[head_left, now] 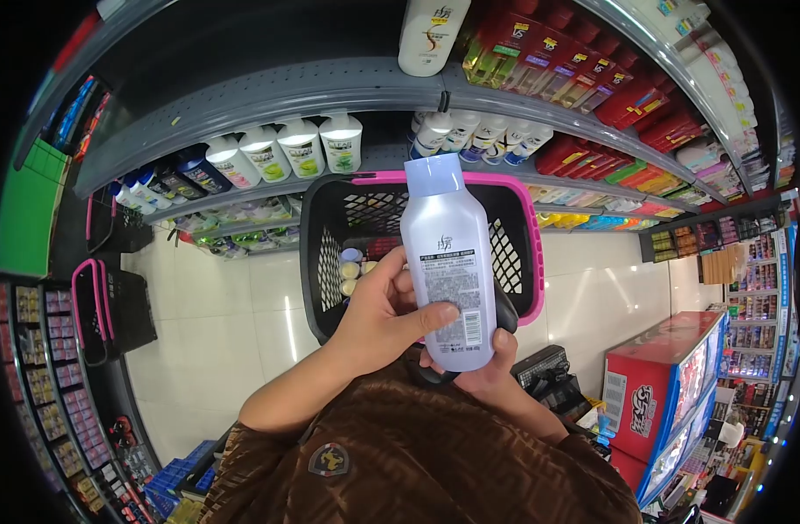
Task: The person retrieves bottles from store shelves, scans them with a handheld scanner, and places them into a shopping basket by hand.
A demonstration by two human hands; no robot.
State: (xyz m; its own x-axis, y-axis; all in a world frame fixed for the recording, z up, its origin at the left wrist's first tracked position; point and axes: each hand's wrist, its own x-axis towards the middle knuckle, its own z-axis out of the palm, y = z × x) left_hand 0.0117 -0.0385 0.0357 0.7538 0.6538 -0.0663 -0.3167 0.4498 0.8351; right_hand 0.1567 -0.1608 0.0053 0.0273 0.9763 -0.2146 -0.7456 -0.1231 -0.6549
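Observation:
A pale lavender shampoo bottle (443, 262) is held up in front of me, slightly tilted, with its printed back label and barcode facing me. My left hand (378, 314) grips its left side, the thumb pressed on the label and the fingers partly behind. At the lower end, my right hand (491, 371) closes around the bottle, and its palm is mostly hidden. A black curved handle (505, 310) passes behind the bottle at this hand. Beyond is a black shopping basket (330, 223) with a pink rim, containing several small capped items (350, 271).
Shelves (269, 103) ahead carry white shampoo bottles (340, 144) and red boxed sets (539, 52). Another black-and-pink basket (125, 301) is at the left. A red display box (653, 375) stands to the right. Pale tiles (225, 349) cover the floor.

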